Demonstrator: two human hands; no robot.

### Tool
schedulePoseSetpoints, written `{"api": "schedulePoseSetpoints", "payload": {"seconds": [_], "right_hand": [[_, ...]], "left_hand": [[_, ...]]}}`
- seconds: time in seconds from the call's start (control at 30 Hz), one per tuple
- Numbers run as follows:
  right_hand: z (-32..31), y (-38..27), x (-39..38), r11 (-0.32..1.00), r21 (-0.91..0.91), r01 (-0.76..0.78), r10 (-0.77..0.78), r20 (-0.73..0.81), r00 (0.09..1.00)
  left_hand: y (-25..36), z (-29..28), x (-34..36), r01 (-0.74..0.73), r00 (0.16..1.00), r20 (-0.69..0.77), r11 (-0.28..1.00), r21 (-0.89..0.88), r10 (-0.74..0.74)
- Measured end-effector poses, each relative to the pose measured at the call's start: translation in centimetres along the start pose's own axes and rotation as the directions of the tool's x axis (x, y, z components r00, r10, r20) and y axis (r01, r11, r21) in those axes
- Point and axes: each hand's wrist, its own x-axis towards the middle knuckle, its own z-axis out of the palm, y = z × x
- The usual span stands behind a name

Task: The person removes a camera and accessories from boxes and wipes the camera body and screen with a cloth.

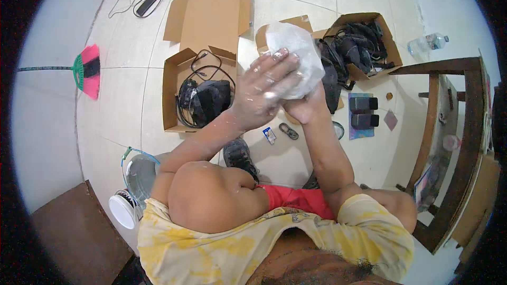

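A crumpled-looking white, rounded piece (pixel 305 63) is held up in front of me; I cannot tell whether it is cloth, paper or paste. My left hand (pixel 262 92) lies on its near left side, fingers stretched out and flat, with white smears on skin and fingertips. Beneath the piece, my right hand (pixel 309 104) grips it from below, its fingers mostly hidden. Below the hands, a small coiled dark cable (pixel 288 131) and a small blue-and-white packet (pixel 269 135) lie on the tiled floor.
An open cardboard box (pixel 169 95) with black cables stands left, another cardboard box (pixel 389 47) with black gear right. Two black blocks (pixel 364 113) sit on a coloured sheet. A grey bucket (pixel 141 174), pink broom (pixel 91 71), plastic bottle (pixel 429 45) and wooden frame (pixel 467 111) surround me.
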Motion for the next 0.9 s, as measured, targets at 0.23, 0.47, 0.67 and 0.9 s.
{"api": "schedulePoseSetpoints", "payload": {"seconds": [0.23, 0.47, 0.67, 0.9], "right_hand": [[3.6, 1.1, -0.1, 0.993, -0.055, 0.107, -0.117, -0.230, 0.966], [1.1, 3.0, 2.6, 0.470, -0.712, 0.522, -0.706, 0.052, 0.706], [4.0, -1.5, 2.0, -0.065, -0.851, 0.522, -0.667, 0.426, 0.611], [8.8, -7.6, 0.2, -0.236, -0.815, 0.529, -0.206, 0.574, 0.792]], "left_hand": [[-0.2, 0.6, -0.2, 0.203, 0.969, 0.120, 0.973, 0.105, -0.215], [1.4, -0.5, 0.9, 0.101, 0.669, 0.439, -0.511, -0.854, -0.600], [3.4, -2.4, 4.3, 0.161, 0.519, 0.516, -0.514, -0.842, -0.681], [2.0, -3.7, 8.8, 0.107, 0.605, 0.598, -0.690, -0.716, -0.527]]}}
